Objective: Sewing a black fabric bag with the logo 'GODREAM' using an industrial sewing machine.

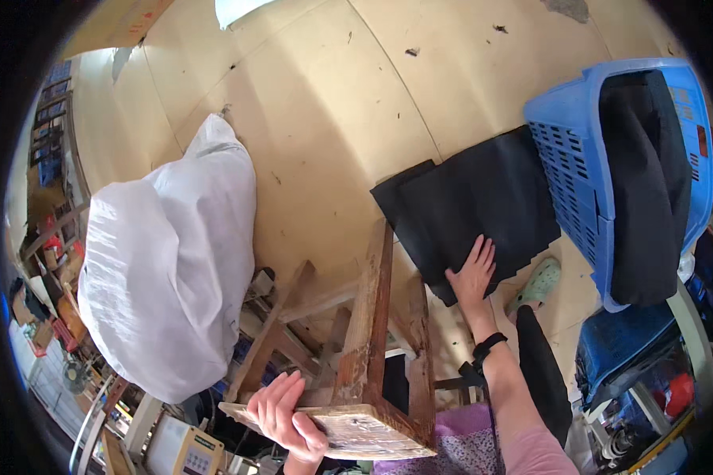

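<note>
A wooden stool (364, 348) with a worn, paint-stained seat stands tilted at the bottom middle, its legs pointing away from me. My left hand (289, 416) grips the edge of the seat, fingers curled over it. To the right, my right hand (475, 277) lies palm down with fingers stretched on a stack of black fabric pieces (471, 202) on the floor. The far right corner of that stack touches a blue plastic basket (566, 158). More black cloth (646, 190) fills the basket and hangs over its side.
A large, full white sack (166, 269) sits on the tiled floor (309, 103) at left. My foot in a green clog (539, 281) is beside the fabric. A blue seat (626, 348) stands at lower right, and a beige box (178, 447) at lower left.
</note>
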`<state>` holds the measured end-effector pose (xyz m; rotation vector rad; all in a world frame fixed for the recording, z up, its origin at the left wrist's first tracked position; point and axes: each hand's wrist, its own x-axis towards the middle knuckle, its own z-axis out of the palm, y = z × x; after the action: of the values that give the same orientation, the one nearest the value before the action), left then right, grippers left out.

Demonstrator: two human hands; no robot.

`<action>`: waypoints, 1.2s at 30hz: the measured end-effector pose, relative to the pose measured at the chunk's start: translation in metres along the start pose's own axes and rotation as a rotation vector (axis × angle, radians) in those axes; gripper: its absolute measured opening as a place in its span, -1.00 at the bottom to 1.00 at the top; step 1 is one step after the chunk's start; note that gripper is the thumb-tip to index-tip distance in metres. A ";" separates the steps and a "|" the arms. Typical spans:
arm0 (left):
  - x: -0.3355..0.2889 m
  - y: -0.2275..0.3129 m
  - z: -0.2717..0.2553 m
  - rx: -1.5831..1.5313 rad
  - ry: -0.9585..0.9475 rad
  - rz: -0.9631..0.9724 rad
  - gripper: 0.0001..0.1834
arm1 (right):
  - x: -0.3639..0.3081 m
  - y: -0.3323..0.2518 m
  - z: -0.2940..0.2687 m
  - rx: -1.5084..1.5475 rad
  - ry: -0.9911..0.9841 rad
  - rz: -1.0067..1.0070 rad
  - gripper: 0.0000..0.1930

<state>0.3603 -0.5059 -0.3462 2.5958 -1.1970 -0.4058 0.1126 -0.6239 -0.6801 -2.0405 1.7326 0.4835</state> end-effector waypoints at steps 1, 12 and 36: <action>-0.001 -0.001 -0.001 -0.004 -0.005 -0.005 -0.59 | 0.003 0.008 0.006 0.032 0.006 -0.045 0.12; -0.004 -0.004 0.002 -0.032 0.041 -0.019 -0.80 | -0.025 0.005 -0.163 1.185 -0.518 -0.008 -0.48; 0.008 0.009 0.014 -0.048 0.243 -0.087 -0.87 | 0.094 0.149 -0.423 -0.237 -0.072 0.017 -0.16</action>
<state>0.3537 -0.5191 -0.3572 2.5731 -0.9836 -0.1276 -0.0218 -0.9445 -0.3814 -2.1390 1.7209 0.7921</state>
